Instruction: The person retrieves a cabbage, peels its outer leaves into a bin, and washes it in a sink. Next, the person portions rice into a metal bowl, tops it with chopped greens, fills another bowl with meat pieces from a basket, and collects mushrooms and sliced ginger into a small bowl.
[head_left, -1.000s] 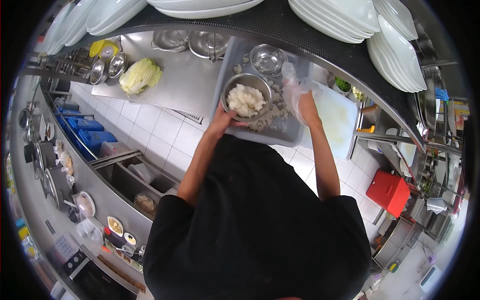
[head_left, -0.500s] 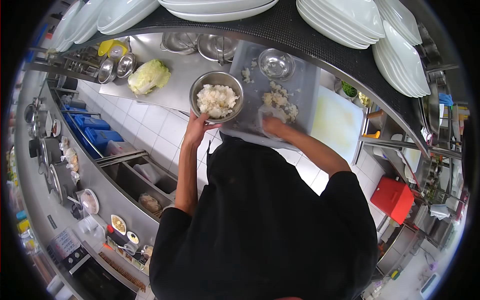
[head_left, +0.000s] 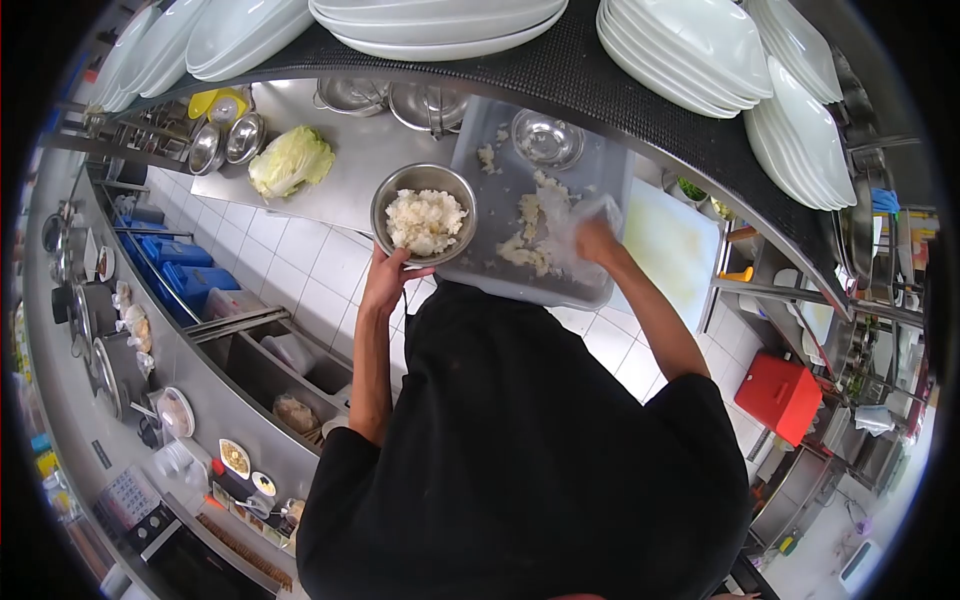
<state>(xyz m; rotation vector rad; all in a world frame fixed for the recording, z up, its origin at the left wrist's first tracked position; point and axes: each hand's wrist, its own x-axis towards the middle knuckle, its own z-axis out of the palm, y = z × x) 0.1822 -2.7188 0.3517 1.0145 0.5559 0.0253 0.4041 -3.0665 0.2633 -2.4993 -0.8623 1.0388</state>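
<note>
My left hand (head_left: 388, 282) grips the lower rim of a steel bowl (head_left: 470, 226) heaped with cooked white rice (head_left: 425, 222). My right hand (head_left: 595, 235), inside loose clear plastic, is over the right side of a grey plastic tray (head_left: 475, 250). The plastic and motion blur hide its fingers, so I cannot tell whether it holds anything. Clumps of rice (head_left: 525, 250) lie in the tray just left of this hand. A small clear or shiny round bowl (head_left: 547, 140) sits at the tray's far end.
A cabbage (head_left: 292, 160) lies on the steel counter (head_left: 335, 190) to the left, near metal bowls and strainers (head_left: 428, 105). A pale cutting board (head_left: 672, 240) is right of the tray. Overhead, a black shelf (head_left: 540, 75) carries stacked white plates (head_left: 685, 50).
My right hand has moved right and slightly away from me across the tray, and the rice there lies differently. My left hand still holds the bowl of rice. The view has shifted slightly.
</note>
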